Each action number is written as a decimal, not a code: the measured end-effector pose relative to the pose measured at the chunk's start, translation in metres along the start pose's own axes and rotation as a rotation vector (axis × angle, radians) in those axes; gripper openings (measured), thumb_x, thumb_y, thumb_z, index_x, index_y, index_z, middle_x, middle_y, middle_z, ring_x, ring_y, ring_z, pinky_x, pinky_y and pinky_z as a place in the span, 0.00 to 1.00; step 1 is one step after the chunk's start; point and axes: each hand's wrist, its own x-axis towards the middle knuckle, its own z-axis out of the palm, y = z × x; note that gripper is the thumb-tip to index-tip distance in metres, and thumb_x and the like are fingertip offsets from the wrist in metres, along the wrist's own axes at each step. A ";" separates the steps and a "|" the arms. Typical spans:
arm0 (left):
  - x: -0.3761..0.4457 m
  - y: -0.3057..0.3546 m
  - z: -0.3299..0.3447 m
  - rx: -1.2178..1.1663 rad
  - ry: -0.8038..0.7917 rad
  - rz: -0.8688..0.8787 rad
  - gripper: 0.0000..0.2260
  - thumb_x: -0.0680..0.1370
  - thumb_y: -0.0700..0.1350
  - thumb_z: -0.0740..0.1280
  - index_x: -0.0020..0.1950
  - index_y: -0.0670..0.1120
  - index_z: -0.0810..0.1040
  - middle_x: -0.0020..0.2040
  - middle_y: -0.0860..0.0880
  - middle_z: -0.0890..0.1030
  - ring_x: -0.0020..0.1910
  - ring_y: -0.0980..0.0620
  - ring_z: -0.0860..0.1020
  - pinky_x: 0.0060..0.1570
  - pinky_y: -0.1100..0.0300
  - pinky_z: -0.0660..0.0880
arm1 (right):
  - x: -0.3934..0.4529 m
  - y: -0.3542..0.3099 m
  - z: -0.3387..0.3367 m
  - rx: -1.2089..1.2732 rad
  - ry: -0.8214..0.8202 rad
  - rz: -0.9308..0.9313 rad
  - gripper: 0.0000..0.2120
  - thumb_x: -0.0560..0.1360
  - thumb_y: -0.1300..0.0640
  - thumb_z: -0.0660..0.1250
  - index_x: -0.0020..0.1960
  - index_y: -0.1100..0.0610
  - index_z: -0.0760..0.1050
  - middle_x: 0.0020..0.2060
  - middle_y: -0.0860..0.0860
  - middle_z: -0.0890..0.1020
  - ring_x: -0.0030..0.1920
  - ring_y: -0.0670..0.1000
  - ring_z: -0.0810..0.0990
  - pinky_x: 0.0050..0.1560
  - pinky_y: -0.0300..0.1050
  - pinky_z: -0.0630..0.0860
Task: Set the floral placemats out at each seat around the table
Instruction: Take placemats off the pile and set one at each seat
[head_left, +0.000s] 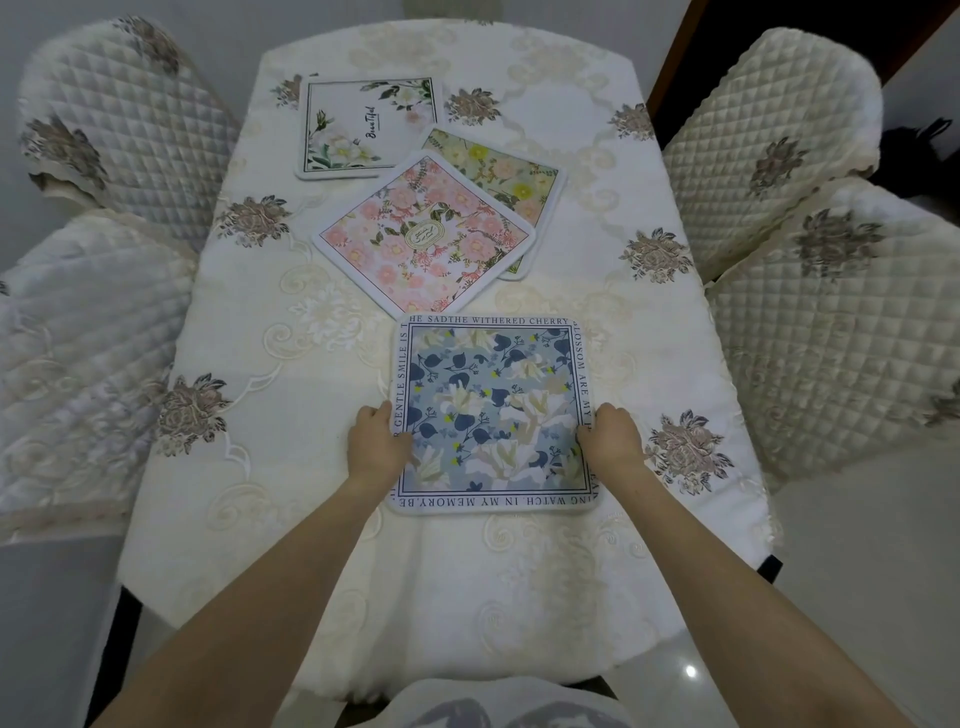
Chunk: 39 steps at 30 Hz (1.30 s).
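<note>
A blue floral placemat (493, 410) with a text border lies flat on the near middle of the table. My left hand (375, 441) grips its left edge and my right hand (612, 435) grips its right edge. Beyond it a pink floral placemat (423, 234) lies turned like a diamond, overlapping a yellow-green floral placemat (498, 169) behind it. A white placemat (366, 124) with green leaves and script lies at the far left of the group.
The table (291, 415) wears a cream embroidered cloth. Two quilted cream chairs stand on the left (119, 130) (88, 364) and two on the right (769, 140) (841, 332). Tiled floor shows at the near right.
</note>
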 end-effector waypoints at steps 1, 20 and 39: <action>0.001 0.000 0.000 0.005 -0.002 -0.002 0.13 0.75 0.39 0.66 0.58 0.38 0.74 0.54 0.37 0.72 0.50 0.40 0.74 0.47 0.55 0.69 | 0.000 0.000 0.001 0.007 0.006 0.002 0.05 0.77 0.61 0.61 0.45 0.60 0.66 0.51 0.64 0.75 0.43 0.58 0.73 0.39 0.47 0.67; 0.020 0.015 -0.003 -0.114 0.113 -0.001 0.20 0.74 0.40 0.68 0.64 0.37 0.69 0.59 0.38 0.72 0.57 0.41 0.73 0.57 0.50 0.72 | 0.019 -0.030 -0.013 -0.004 0.125 -0.296 0.22 0.73 0.67 0.61 0.67 0.63 0.66 0.61 0.61 0.72 0.59 0.62 0.71 0.54 0.52 0.72; 0.174 0.047 -0.032 -0.282 0.168 -0.045 0.23 0.76 0.43 0.67 0.68 0.39 0.67 0.59 0.41 0.73 0.55 0.45 0.74 0.51 0.57 0.69 | 0.134 -0.180 0.000 -0.072 0.033 -0.659 0.23 0.79 0.60 0.59 0.73 0.56 0.62 0.73 0.55 0.65 0.72 0.58 0.61 0.69 0.53 0.66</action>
